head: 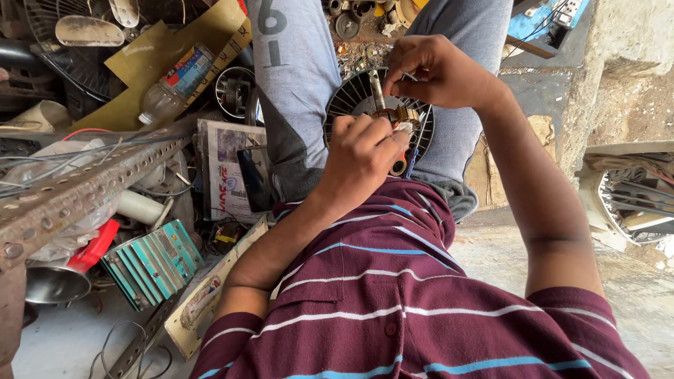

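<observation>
While the black finned fan motor rests on the person's lap, its copper winding sits between both hands: left hand below it, grip closed on an orange-handled tool; right hand above, pinching a thin wire.

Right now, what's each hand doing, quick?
Left hand: closed, gripping a tool with an orange handle against the round fan motor.
Right hand: pinched shut on a thin metal tool.
</observation>
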`<state>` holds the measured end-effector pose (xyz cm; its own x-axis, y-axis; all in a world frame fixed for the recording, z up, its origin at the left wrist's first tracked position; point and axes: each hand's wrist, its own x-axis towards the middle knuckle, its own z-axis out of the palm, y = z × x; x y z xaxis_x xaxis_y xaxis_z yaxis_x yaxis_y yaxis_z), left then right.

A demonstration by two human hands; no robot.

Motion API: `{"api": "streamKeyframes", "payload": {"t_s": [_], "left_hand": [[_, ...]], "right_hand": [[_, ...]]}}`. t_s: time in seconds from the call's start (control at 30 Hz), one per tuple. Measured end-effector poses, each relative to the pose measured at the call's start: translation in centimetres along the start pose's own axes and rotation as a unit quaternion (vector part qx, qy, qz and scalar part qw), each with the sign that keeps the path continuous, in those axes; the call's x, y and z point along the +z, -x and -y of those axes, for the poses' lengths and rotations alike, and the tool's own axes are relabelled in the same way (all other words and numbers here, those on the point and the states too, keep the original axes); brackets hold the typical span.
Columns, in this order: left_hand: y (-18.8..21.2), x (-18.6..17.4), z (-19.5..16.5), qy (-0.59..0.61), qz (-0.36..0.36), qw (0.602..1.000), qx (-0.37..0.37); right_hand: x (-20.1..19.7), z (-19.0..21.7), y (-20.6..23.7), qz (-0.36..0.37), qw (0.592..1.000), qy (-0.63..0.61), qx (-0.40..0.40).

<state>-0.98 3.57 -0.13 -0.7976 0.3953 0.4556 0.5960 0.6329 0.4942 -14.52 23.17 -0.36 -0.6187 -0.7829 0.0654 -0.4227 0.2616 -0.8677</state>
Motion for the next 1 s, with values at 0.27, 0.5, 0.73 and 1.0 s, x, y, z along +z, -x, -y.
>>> {"api": "streamKeyframes", "payload": {"t_s": [0.27, 0.5, 0.73, 1.0], "left_hand": [[1.9, 0.6, -0.6, 0.038, 0.056, 0.998, -0.005], [1.4, 1.6, -0.7, 0.163, -0.003, 0.984, -0.069], [3.4, 0.5, -0.5, 0.062, 0.159, 0.982, -0.084], [2.4, -5.1, 0.3, 0.076, 0.12, 0.989, -0.045]], "right_hand": [[0.8, -2.0, 1.0, 0.003, 0.998, -0.065, 0.001], [1.1, -2.0, 0.8, -0.005, 0.991, -0.132, -0.026], [1.2, -2.0, 1.1, -0.024, 0.998, -0.047, -0.023], [9.5, 4.1, 7.3, -0.249, 0.903, 0.338, -0.089]]}}
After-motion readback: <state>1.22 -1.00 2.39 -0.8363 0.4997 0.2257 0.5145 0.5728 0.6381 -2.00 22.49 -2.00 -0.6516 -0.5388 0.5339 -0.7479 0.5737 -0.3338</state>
